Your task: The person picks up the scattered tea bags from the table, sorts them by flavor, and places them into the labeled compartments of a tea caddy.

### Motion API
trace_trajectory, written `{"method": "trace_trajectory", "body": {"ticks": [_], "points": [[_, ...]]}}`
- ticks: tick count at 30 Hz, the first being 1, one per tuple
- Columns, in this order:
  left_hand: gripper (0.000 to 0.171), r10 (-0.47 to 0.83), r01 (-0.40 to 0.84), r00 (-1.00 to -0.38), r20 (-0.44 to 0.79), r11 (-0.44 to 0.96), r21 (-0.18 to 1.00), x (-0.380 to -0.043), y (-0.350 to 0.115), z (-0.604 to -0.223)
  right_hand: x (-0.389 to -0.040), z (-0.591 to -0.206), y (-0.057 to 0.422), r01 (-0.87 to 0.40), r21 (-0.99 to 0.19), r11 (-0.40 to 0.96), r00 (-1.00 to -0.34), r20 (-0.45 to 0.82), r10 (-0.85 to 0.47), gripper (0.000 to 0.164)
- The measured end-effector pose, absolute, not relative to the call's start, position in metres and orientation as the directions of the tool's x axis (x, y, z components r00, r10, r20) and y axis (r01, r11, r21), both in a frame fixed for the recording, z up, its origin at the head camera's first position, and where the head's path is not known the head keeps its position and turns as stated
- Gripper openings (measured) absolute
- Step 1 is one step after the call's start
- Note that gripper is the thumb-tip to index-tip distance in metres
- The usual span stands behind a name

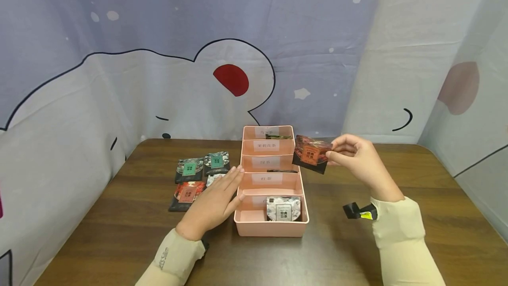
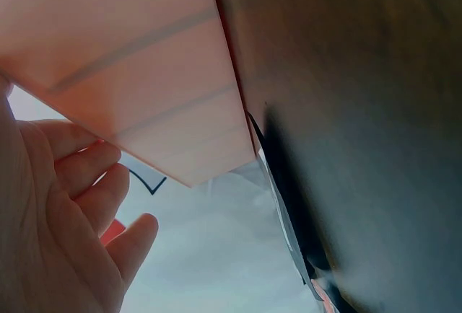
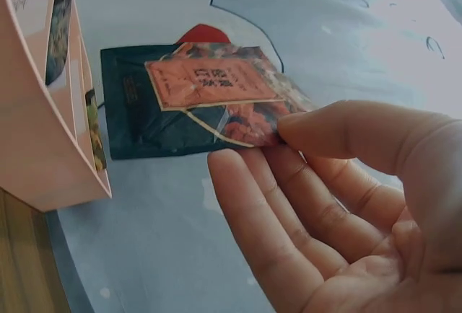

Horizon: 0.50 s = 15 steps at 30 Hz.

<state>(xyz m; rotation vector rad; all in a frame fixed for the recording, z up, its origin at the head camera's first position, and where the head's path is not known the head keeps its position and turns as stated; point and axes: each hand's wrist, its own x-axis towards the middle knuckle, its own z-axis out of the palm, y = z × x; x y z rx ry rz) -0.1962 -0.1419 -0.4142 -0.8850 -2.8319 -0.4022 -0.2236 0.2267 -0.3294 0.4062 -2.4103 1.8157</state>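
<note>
Right hand (image 1: 362,162): thumb and fingers pinching red sachet (image 1: 310,153) by one edge, rest of it jutting past fingertips, near box (image 1: 274,229) right side. Left hand (image 1: 216,204): fingers extended at left rim.

Packet (image 1: 310,153): flat, black at one end, red printed picture, orange-red label with dark characters. Tilted in the air just right of the box's rear half, label side up, black end lower. Right hand (image 1: 361,162) pinches its right edge, thumb on the printed face.

Box (image 1: 271,229): pink, five slots in a row, paper labels inside, sits upright on the table. White packet (image 1: 283,208) leans in the front slot; packet edges show in middle and rear slots. Left hand (image 1: 214,204) at its left rim.
</note>
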Motion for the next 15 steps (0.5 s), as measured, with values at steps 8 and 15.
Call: {"method": "trace_trajectory", "body": {"ticks": [8, 15], "points": [[0.064, 0.536, 0.573, -0.818, 0.208, 0.792, 0.212, -0.197, -0.142, -0.414, -0.221, -0.332, 0.215, -0.296, -0.932, 0.211, -0.941, 0.247, -0.229, 0.015], [0.064, 0.533, 0.568, -0.822, 0.203, 0.794, 0.215, -0.196, -0.142, -0.414, -0.225, -0.341, 0.202, -0.291, -0.937, 0.193, -0.929, 0.229, -0.291, 0.015]]}}
